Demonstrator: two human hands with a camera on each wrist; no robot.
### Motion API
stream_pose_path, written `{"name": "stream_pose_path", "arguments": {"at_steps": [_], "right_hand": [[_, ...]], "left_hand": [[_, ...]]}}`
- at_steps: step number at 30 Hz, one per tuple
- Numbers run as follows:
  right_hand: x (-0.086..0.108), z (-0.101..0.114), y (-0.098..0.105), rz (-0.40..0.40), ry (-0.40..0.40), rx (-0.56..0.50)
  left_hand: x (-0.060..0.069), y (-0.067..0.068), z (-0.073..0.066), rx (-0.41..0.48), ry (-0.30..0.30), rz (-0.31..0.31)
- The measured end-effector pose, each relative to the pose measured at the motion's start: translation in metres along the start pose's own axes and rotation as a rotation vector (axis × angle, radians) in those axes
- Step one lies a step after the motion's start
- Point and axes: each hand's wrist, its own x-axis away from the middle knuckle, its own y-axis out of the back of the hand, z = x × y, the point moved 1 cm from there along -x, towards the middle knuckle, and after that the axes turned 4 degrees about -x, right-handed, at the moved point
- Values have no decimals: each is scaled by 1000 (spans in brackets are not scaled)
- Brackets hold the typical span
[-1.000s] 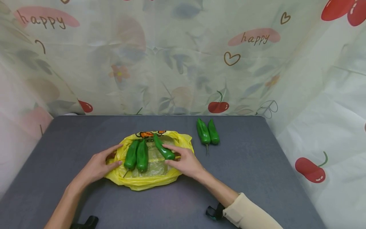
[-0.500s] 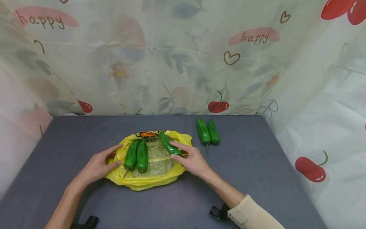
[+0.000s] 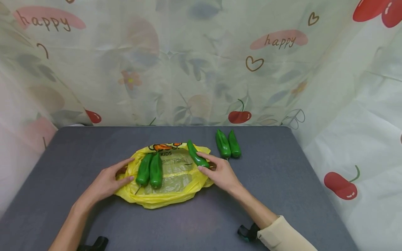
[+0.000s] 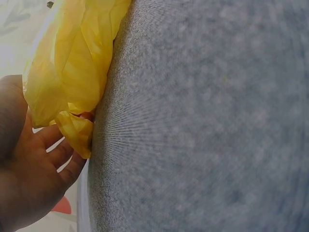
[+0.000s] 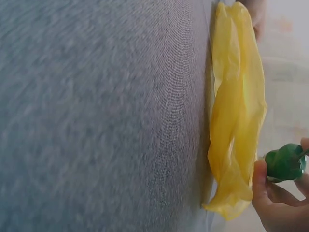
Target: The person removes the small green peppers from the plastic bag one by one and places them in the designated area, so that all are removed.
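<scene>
A yellow plastic bag (image 3: 157, 201) lies spread on the grey table, its mouth facing up. Two green peppers (image 3: 143, 170) (image 3: 156, 171) rest side by side in its left part. The left hand (image 3: 110, 179) holds the bag's left edge between thumb and fingers; in the left wrist view the hand (image 4: 38, 169) is against the yellow plastic (image 4: 82, 67). Over the bag's right edge, the right hand (image 3: 221, 173) pinches a third green pepper (image 3: 195, 155). The right wrist view shows that pepper (image 5: 285, 163) between the thumb and fingers of the hand (image 5: 282, 208), beside the bag (image 5: 236, 111).
Two more green peppers (image 3: 223, 144) (image 3: 235, 144) lie together on the table (image 3: 267, 167), behind and right of the bag. A patterned curtain (image 3: 201, 62) hangs behind the table's back edge. Black straps or mounts (image 3: 249, 233) (image 3: 94, 244) are near both forearms.
The right hand has moved to the right with the pepper, from inside the bag's opening to its right edge. The left hand and the two peppers in the bag have stayed put.
</scene>
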Motion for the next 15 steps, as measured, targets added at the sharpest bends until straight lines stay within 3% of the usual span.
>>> {"name": "stream_pose_path", "arguments": {"at_steps": [15], "right_hand": [[4,-1,25,-41,9,40]], "left_hand": [[-1,-1,0,4,-7,1]]}}
